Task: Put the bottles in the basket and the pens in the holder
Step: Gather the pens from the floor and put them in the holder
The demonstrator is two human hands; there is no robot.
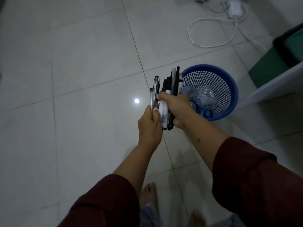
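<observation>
Nearest the camera, two bare feet (148, 194) stand on the pale tiled floor (73, 63), with dark red sleeves (246, 185) pushed up both forearms. Further out, both hands meet above the floor around a bundle of pens (165, 99). The left hand (150, 123) is curled from below and left, its fingers pinching the lower ends of two clear-barrelled pens (153, 94) that stand at the left side of the bundle. The right hand (176, 107) is clenched around the rest, a thick fistful of black pens and white-bodied markers, their tips pointing up and away and their lower ends sticking out beneath the fist. One marker with an orange cap (180, 79) shows at the right side of the bundle. Just beyond and to the right of the hands stands a blue mesh basket (226, 86) on the floor, holding crumpled clear plastic bottles (205, 97) with blue caps. A small bright reflection of a light sits on the tile left of the hands. Farther right, a green bin (270, 63) stands next to a white panel edge. At the far edge a white cable (213, 30) loops across the tiles to a white adapter (235, 7).
</observation>
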